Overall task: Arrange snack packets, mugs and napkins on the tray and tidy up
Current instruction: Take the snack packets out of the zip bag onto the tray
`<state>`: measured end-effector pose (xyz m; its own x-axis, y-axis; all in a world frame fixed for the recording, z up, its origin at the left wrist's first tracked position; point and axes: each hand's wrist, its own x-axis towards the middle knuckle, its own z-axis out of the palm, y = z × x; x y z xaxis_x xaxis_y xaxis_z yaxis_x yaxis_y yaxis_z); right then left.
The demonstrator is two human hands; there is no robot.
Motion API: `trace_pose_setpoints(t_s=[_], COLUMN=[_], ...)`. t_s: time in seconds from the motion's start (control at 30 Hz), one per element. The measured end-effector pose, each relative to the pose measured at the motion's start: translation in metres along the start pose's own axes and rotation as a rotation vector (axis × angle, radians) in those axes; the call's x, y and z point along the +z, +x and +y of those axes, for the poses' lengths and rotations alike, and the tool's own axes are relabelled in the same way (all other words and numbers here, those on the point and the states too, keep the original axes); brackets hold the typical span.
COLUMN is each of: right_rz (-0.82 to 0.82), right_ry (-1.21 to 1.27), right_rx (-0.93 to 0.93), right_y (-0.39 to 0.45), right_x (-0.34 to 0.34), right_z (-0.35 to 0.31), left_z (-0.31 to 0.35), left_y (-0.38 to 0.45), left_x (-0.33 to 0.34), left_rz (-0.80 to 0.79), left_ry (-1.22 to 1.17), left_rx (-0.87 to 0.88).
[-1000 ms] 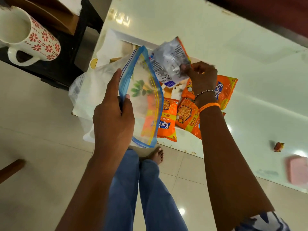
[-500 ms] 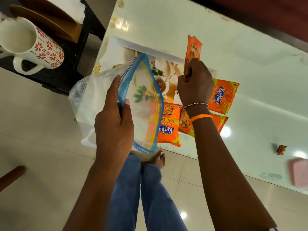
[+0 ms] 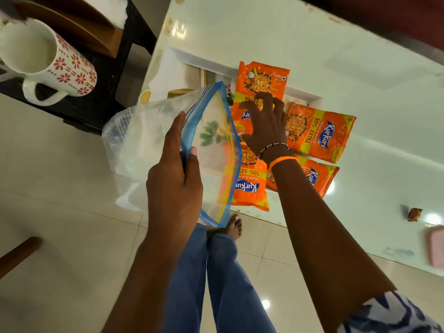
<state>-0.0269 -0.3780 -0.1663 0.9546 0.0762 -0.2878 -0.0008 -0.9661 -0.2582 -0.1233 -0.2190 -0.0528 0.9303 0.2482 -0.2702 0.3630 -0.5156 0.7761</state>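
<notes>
Half a second ago the right hand (image 3: 265,126) held an orange snack packet upright by its edge above the tray (image 3: 177,66); now that packet (image 3: 262,85) lies flat on the tray near its far edge, and the hand rests on its lower half with fingers spread wide, gripping nothing. Three more packets lie on the tray: one (image 3: 319,133) just right of the hand, one (image 3: 249,186) at the near edge beside the wrist, one (image 3: 317,176) partly under the forearm. The left hand (image 3: 174,179) still pinches the blue rim of a clear zip bag (image 3: 211,150), mouth held open, just left of the packets. A flowered mug (image 3: 48,61) stands on the dark side table (image 3: 115,75), well apart.
</notes>
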Motion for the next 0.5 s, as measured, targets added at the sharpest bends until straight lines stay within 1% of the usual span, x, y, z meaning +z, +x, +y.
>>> trace_pose_setpoints(t_s=[0.03, 0.13, 0.33, 0.4, 0.5], right_rz=[-0.009, 0.037, 0.102, 0.101, 0.172], right_ry=[-0.051, -0.138, -0.196, -0.158, 0.038], right_rx=[-0.027, -0.056, -0.019, -0.014, -0.044], right_y=[0.001, 0.009, 0.021, 0.018, -0.006], right_x=[0.003, 0.010, 0.010, 0.002, -0.012], right_z=[0.002, 0.007, 0.012, 0.011, -0.001], left_z=[0.000, 0.001, 0.000, -0.002, -0.005], left_y=[0.000, 0.002, 0.000, -0.002, -0.004], left_x=[0.000, -0.001, -0.003, -0.004, -0.004], left_rz=[0.004, 0.011, 0.015, 0.022, 0.031], left_ry=[-0.001, -0.002, -0.029, -0.037, -0.037], left_rx=[-0.004, -0.006, 0.018, 0.015, -0.014])
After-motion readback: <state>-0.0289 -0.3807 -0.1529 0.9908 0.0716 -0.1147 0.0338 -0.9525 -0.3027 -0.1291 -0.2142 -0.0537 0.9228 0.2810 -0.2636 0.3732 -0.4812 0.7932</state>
